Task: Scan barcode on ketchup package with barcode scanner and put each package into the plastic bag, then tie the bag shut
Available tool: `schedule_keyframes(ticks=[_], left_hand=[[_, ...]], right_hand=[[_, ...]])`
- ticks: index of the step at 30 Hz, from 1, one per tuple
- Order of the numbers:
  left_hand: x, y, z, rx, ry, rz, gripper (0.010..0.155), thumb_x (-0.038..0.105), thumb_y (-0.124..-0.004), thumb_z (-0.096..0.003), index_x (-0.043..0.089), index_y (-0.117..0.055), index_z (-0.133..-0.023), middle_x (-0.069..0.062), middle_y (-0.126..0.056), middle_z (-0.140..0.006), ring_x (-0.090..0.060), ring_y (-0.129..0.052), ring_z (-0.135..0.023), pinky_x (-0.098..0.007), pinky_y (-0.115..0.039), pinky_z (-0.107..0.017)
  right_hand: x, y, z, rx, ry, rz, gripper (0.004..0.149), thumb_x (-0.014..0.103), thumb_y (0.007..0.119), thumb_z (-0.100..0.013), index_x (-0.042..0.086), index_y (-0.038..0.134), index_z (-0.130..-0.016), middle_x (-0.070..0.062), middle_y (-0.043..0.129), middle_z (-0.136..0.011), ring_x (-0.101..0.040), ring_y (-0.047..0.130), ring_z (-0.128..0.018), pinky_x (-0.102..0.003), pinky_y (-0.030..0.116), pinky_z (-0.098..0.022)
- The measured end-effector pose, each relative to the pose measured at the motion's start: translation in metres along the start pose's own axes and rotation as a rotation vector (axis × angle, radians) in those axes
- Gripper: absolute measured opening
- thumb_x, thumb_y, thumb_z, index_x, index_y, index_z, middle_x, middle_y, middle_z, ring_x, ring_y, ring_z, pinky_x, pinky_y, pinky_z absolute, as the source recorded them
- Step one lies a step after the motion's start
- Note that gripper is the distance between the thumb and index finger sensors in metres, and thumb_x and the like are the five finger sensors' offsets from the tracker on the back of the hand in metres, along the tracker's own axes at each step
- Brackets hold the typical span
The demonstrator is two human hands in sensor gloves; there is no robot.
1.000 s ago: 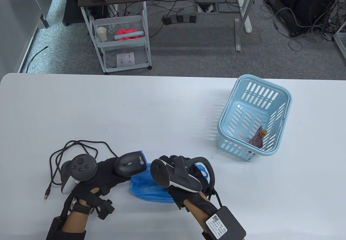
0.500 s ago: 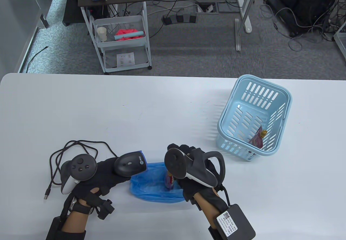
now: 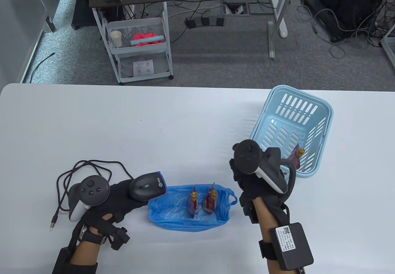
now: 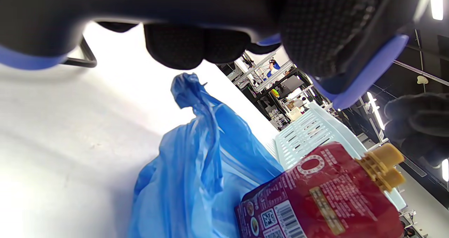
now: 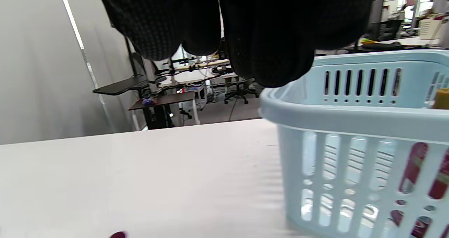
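My left hand (image 3: 125,198) grips the black barcode scanner (image 3: 147,188) at the left end of the blue plastic bag (image 3: 172,213). Two dark red ketchup packages with yellow caps stand in the bag: one (image 3: 193,202) on the left, the other (image 3: 211,200) beside it. In the left wrist view the scanner (image 4: 210,17) fills the top, above the bag (image 4: 196,160) and a ketchup package (image 4: 322,199) with its barcode showing. My right hand (image 3: 242,175) is empty and hovers by the near left corner of the light blue basket (image 3: 321,107). A third package (image 3: 295,159) lies in the basket.
The scanner's black cable (image 3: 80,170) loops on the table left of my left hand. In the right wrist view the basket's rim (image 5: 350,120) is close on the right. Behind the table stand a white cart (image 3: 139,48) and floor cables.
My right hand left the bag and moved up and right to the basket. A second ketchup package now shows in the bag. The left hand and scanner stayed put.
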State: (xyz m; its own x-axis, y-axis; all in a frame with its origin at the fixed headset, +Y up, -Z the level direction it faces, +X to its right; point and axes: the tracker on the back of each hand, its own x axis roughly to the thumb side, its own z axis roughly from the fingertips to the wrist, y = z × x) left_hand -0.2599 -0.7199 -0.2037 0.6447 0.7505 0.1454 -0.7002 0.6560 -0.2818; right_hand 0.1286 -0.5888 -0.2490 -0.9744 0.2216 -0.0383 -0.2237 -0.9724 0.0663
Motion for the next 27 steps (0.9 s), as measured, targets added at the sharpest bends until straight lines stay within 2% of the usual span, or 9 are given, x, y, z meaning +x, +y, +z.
schedule_keyframes(ticks=[6,13,19,27], left_hand=[[-0.003,0.002,0.0,0.003,0.014,0.006,0.052,0.05,-0.089,-0.0428,0.025,-0.085,-0.088,0.001,-0.089,-0.085,-0.029,-0.097,-0.068,-0.053,-0.076,-0.062],[-0.004,0.002,0.0,0.003,0.029,0.003,0.051,0.05,-0.089,-0.0428,0.025,-0.085,-0.088,0.0,-0.089,-0.085,-0.029,-0.097,-0.068,-0.053,-0.076,-0.062],[-0.005,0.003,0.0,0.005,0.036,0.002,0.052,0.05,-0.089,-0.0428,0.025,-0.085,-0.088,0.0,-0.089,-0.085,-0.029,-0.097,-0.068,-0.053,-0.076,-0.062],[-0.006,0.001,-0.001,-0.004,0.05,-0.019,0.052,0.049,-0.089,-0.0427,0.025,-0.085,-0.088,0.0,-0.089,-0.085,-0.029,-0.097,-0.068,-0.053,-0.076,-0.063]], right_hand=[[-0.052,0.0,-0.018,0.008,0.2,0.039,0.056,0.033,0.08,-0.053,0.012,0.065,-0.103,-0.025,0.071,-0.101,-0.044,0.083,-0.076,-0.052,0.075,-0.051],[-0.093,0.004,-0.028,0.009,0.346,0.043,0.06,0.033,0.079,-0.053,0.013,0.061,-0.106,-0.027,0.061,-0.107,-0.046,0.077,-0.081,-0.052,0.073,-0.053],[-0.107,0.01,-0.035,-0.002,0.394,0.071,0.062,0.033,0.079,-0.053,0.013,0.059,-0.107,-0.029,0.059,-0.108,-0.046,0.077,-0.081,-0.052,0.073,-0.053],[-0.114,0.018,-0.049,0.052,0.442,0.088,0.063,0.033,0.079,-0.053,0.012,0.058,-0.108,-0.029,0.059,-0.108,-0.046,0.078,-0.081,-0.051,0.073,-0.052]])
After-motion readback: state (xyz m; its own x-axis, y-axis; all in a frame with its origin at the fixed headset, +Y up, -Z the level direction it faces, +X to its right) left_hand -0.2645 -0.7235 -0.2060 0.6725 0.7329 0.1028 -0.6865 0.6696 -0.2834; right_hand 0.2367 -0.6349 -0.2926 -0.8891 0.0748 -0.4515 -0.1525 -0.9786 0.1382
